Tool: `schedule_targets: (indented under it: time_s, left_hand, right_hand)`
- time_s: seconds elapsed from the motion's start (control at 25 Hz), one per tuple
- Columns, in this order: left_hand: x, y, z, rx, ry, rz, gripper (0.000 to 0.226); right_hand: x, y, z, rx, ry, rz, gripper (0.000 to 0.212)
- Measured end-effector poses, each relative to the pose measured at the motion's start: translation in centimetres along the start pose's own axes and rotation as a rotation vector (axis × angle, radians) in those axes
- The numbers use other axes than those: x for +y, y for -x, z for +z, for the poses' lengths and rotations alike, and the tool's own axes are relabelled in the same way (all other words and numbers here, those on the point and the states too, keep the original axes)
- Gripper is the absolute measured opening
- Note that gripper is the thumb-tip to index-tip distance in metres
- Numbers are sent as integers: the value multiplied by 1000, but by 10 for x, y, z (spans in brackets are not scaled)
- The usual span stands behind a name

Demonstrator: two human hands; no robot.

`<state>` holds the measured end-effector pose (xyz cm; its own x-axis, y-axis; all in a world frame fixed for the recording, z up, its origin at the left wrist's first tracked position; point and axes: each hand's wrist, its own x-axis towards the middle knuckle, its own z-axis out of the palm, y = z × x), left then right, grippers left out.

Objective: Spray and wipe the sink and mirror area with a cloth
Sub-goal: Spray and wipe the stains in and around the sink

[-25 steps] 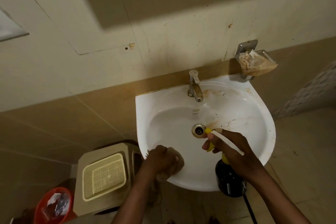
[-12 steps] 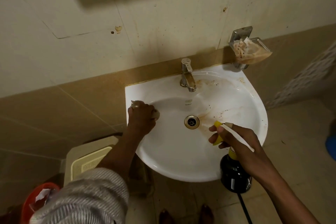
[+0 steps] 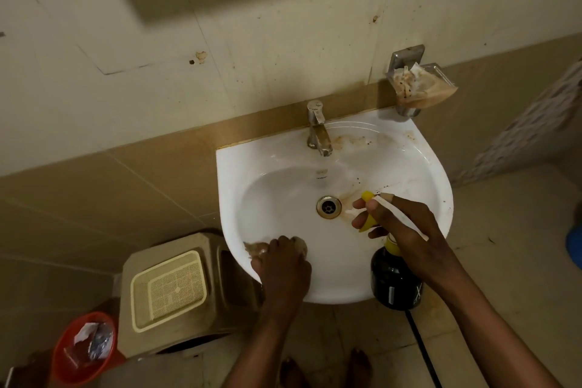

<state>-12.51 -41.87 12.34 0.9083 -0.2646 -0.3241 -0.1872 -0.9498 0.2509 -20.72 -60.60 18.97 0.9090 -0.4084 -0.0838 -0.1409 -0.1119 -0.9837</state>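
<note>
A white wall sink (image 3: 419, 167) carries brown stains beside the tap (image 3: 318, 127) and to the right of the drain (image 3: 328, 207). My left hand (image 3: 283, 268) grips a crumpled beige cloth (image 3: 256, 247) and presses it on the front left slope of the basin. My right hand (image 3: 400, 224) holds a dark spray bottle (image 3: 395, 283) with a yellow and white trigger head, nozzle aimed at the drain. The mirror shows only as a dark edge at the top.
A soap dish (image 3: 420, 85) with stained residue hangs on the wall at the sink's back right. A beige stool (image 3: 176, 293) holding a small basket stands left of the sink, with a red bin (image 3: 82, 346) beside it. Bare feet (image 3: 327, 368) show below.
My left hand has moved the cloth from the basin's back left rim down to its front left slope. My right hand with the bottle stays near the drain.
</note>
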Motion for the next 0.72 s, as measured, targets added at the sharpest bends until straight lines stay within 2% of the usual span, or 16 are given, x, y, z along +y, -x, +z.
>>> schedule_targets:
  time_s: [0.12, 0.2, 0.32, 0.4, 0.44, 0.52, 0.64, 0.72]
  left_hand:
    - [25, 17, 10, -53, 100, -35, 31]
    - [42, 19, 13, -187, 234, -75, 37]
    - [59, 13, 16, -472, 475, -92, 48]
    - [56, 9, 14, -581, 702, -62, 39]
    - [50, 5, 16, -557, 769, -57, 36]
    - [35, -13, 15, -380, 703, -101, 42]
    - [4, -47, 9, -108, 235, -133, 41]
    - [-11, -60, 10, -91, 43, -78, 43]
  right_hand:
    - [-4, -1, -10, 27, -13, 4, 30]
    - [-8, -4, -17, 56, -12, 5, 31]
    - [-12, -9, -29, 97, -19, 4, 34]
    - [-16, -11, -35, 118, -34, 12, 36]
    - [-17, -12, -37, 127, -42, 16, 37]
    - [-18, -13, -40, 139, -57, 30, 38]
    - [-13, -11, -39, 132, -44, 38, 36]
    - [-10, -9, -36, 145, -39, 57, 33]
